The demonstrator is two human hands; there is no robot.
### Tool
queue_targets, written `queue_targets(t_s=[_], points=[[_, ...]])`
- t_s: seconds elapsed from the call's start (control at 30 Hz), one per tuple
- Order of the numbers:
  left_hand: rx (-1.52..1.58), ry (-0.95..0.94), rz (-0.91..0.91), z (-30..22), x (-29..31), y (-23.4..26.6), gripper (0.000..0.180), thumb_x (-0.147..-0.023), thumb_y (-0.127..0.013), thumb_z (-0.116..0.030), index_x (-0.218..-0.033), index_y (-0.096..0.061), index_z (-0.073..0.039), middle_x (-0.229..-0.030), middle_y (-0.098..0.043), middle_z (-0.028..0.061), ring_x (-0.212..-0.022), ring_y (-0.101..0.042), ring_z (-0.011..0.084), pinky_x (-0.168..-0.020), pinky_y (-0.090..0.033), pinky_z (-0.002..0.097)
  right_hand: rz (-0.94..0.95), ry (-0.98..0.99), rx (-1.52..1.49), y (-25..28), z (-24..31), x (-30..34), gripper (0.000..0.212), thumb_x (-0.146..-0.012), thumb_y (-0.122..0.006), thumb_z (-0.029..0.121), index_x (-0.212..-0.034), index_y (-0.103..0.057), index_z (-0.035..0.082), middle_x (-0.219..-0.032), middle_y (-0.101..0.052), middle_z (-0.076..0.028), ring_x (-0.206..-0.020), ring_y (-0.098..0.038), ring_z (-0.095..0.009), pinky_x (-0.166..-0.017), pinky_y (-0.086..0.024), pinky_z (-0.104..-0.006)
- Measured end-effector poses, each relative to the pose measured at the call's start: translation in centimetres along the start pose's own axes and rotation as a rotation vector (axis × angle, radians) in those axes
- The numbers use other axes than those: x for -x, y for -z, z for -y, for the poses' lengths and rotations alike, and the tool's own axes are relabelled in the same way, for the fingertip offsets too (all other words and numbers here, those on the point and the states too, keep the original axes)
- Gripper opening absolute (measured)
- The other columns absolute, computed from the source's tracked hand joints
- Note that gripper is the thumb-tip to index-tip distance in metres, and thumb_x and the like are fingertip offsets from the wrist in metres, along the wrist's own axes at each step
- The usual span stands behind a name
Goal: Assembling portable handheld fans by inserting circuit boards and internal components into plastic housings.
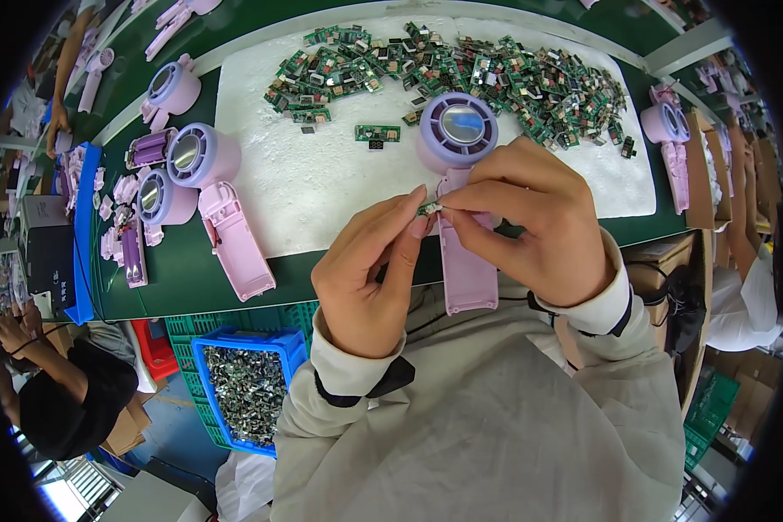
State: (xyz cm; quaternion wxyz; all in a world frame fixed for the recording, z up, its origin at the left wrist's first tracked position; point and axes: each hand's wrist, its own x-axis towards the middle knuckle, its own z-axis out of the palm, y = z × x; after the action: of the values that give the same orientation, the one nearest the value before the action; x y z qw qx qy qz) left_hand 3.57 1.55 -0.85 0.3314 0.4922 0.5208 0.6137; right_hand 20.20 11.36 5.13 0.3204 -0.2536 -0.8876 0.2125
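Note:
Pinched between the thumb and forefinger of my left hand (365, 270) is a small green circuit board (427, 209). The fingertips of my right hand (539, 217) are closed together at the board's right end; anything between them is too small to make out. Under and behind my hands lies a handheld fan with a round lilac head (458, 130) and an open pink handle shell (470, 274). My right hand covers the join between head and handle. A single circuit board (378, 133) lies on the white foam sheet (304, 191), left of the fan head.
Circuit boards are heaped (531, 78) at the foam's far side. To the left are another fan with an open handle (237, 244), more fan heads (165, 196) and purple-wrapped parts (133, 252). A blue bin (202, 383) of small parts stands below the table. Other people work at both sides.

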Motion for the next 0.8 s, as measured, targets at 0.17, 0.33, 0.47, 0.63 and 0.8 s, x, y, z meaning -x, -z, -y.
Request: queue_targets(t_s=[0.17,0.33,0.47,0.63,0.8], points=[[-0.246,-0.136,0.023,-0.2,0.5,0.1,0.035,-0.093,-0.066,0.007,-0.126,-0.07,-0.002,-0.114,-0.07,0.0163,-0.095,-0.07,0.0202,-0.078,-0.055,0.0267,0.113,0.247,0.093,1.3,-0.9,-0.9,0.019,-0.072,-0.08,-0.004,-0.09,-0.072,0.0,-0.083,-0.064,-0.007,-0.072,-0.06,-0.017,-0.062,-0.048,-0.029],[-0.404,-0.265,-0.071,0.2,0.7,-1.6,0.037,-0.09,-0.067,0.011,-0.125,-0.07,0.001,-0.117,-0.067,0.0183,-0.095,-0.07,0.0246,-0.08,-0.057,0.0291,-0.008,-0.113,-0.111,-0.9,0.5,0.9,0.019,-0.073,-0.08,-0.004,-0.09,-0.073,0.0,-0.083,-0.064,-0.007,-0.067,-0.058,-0.014,-0.059,-0.047,-0.0266],[-0.502,-0.328,-0.118,0.5,1.2,-2.2,0.037,-0.089,-0.067,0.012,-0.125,-0.069,0.002,-0.122,-0.066,0.019,-0.097,-0.069,0.0241,-0.081,-0.056,0.0285,-0.154,-0.252,-0.147,-2.0,1.5,2.1,0.018,-0.076,-0.08,-0.004,-0.092,-0.074,0.0,-0.083,-0.064,-0.006,-0.065,-0.057,-0.011,-0.058,-0.045,-0.0243],[-0.403,-0.304,0.076,-2.4,-0.5,-0.6,0.045,-0.086,-0.069,0.01,-0.131,-0.064,0.003,-0.13,-0.06,0.0225,-0.111,-0.065,0.0331,-0.093,-0.054,0.036,-0.096,-0.288,-0.213,0.4,1.0,1.6,0.015,-0.079,-0.078,-0.003,-0.093,-0.075,0.001,-0.083,-0.065,-0.005,-0.067,-0.057,-0.01,-0.059,-0.046,-0.0245],[-0.524,-0.341,0.143,-3.5,-3.0,2.0,0.047,-0.087,-0.069,0.003,-0.133,-0.061,0.003,-0.136,-0.056,0.0242,-0.124,-0.057,0.0409,-0.105,-0.048,0.0443,0.098,-0.311,-0.307,6.0,-0.7,-0.7,0.015,-0.082,-0.076,0.002,-0.096,-0.074,0.0,-0.087,-0.067,-0.005,-0.072,-0.06,-0.011,-0.065,-0.048,-0.0254]])
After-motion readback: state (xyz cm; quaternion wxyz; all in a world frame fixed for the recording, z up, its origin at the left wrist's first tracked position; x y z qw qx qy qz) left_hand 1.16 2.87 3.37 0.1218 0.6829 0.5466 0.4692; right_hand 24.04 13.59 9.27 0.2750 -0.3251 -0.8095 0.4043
